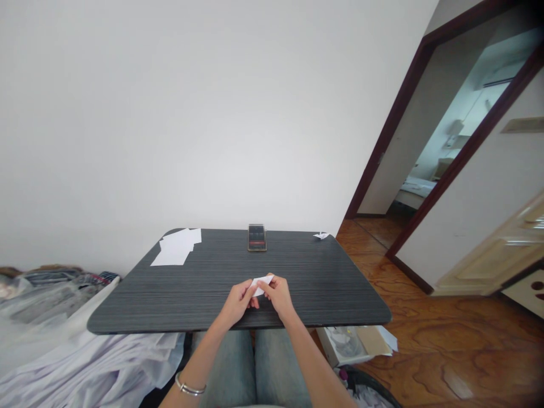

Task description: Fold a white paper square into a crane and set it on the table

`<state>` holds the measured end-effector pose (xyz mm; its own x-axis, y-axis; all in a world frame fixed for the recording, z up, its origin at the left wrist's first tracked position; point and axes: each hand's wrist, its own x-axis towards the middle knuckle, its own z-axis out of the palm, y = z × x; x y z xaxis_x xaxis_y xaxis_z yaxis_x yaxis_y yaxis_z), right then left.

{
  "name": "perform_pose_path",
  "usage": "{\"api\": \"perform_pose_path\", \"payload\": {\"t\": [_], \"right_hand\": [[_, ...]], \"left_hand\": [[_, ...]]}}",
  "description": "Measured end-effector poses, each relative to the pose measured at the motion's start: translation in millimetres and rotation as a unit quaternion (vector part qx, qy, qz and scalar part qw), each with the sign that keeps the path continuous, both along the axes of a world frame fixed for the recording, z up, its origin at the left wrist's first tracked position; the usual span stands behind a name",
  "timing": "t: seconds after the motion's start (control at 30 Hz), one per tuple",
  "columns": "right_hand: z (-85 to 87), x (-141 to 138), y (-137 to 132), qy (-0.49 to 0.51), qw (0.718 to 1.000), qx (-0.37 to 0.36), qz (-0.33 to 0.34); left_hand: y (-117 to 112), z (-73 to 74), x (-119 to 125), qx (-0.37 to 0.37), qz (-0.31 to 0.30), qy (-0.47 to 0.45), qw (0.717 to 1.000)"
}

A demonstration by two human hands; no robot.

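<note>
As left hand [238,300] and right hand [277,291] pinch, paper [262,280] (folded), between them.

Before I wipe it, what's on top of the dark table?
White sheets far left, phone at back, paper shape far right. Your left hand and right hand hold folded paper over it. The sheets hide the tabletop beneath them.

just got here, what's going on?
A person at a dark table holds a small piece of folded white paper between the left hand and right hand, above the near side. Loose white sheets lie at the far left, a phone-like device stands at the back, and a small white paper shape sits at the far right.
</note>
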<state>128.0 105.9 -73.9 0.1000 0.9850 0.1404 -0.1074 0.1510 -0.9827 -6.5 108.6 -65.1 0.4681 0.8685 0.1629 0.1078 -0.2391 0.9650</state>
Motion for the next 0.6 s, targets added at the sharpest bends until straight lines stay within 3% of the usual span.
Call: {"api": "perform_pose_path", "payload": {"t": [0.6], "right_hand": [[-0.2,4.8,-5.8,0.084,0.996,-0.019,-0.010]], "left_hand": [[0.1,-2.1,-1.1,0.014,-0.002,0.002,1.000]]}}
